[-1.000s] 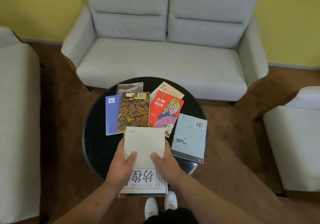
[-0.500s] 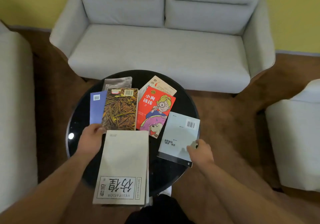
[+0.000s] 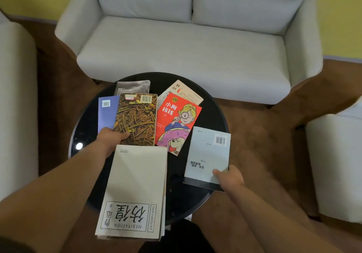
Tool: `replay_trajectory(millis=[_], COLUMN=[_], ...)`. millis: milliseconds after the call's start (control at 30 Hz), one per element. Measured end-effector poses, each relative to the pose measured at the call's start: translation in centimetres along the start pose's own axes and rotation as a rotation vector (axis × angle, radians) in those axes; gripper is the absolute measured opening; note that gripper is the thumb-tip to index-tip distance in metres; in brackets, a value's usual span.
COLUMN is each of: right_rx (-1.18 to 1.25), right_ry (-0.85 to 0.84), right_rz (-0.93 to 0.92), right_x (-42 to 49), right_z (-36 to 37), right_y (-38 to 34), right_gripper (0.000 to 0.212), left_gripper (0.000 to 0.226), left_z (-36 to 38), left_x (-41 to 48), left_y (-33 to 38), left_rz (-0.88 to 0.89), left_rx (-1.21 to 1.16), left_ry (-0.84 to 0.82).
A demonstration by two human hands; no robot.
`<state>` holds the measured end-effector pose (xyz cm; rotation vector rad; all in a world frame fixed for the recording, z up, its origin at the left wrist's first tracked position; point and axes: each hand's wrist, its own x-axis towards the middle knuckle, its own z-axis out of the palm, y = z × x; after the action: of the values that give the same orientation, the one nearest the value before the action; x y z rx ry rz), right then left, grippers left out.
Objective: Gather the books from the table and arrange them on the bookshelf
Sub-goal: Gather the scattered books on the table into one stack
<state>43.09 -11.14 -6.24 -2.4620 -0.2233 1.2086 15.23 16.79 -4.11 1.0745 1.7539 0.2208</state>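
Observation:
Several books lie on a round black table. A large cream book lies at the near edge, overhanging it. My left hand grips the near left corner of the brown straw-patterned book, thumb on its cover. That book overlaps a blue book and a grey book. My right hand pinches the near right corner of the pale blue-grey book. A red cartoon book lies over a beige book.
A light grey sofa stands behind the table. Armchairs flank it, one on the left and one on the right. Brown carpet surrounds the table. No bookshelf is in view.
Both hands left the cream book and spread apart. The left went to the brown book and now grips its corner; the right went to the pale blue-grey book and pinches it.

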Motion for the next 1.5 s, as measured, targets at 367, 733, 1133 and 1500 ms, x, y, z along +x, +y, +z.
replay_trajectory(millis=[367, 733, 1133, 1500], right_rx=[0.168, 0.500, 0.833, 0.716], right_ry=[0.019, -0.063, -0.195, -0.330], right_rz=[-0.224, -0.358, -0.114, -0.153], right_x=[-4.8, -14.0, -20.9, -22.0], right_z=[-4.4, -5.8, -1.4, 2.6], right_y=[-2.0, -6.7, -3.3, -2.0], right_gripper=[0.033, 0.032, 0.034, 0.029], left_gripper=[0.010, 0.035, 0.033, 0.046], left_z=[-4.1, -7.9, -9.0, -8.2], left_x=[-6.5, -17.7, -19.0, -20.1], left_y=[6.7, -2.2, -12.2, -10.5], left_rz=[0.338, 0.212, 0.127, 0.338], left_rx=[-0.293, -0.619, -0.041, 0.234], left_ry=[-0.100, -0.326, -0.401, -0.405])
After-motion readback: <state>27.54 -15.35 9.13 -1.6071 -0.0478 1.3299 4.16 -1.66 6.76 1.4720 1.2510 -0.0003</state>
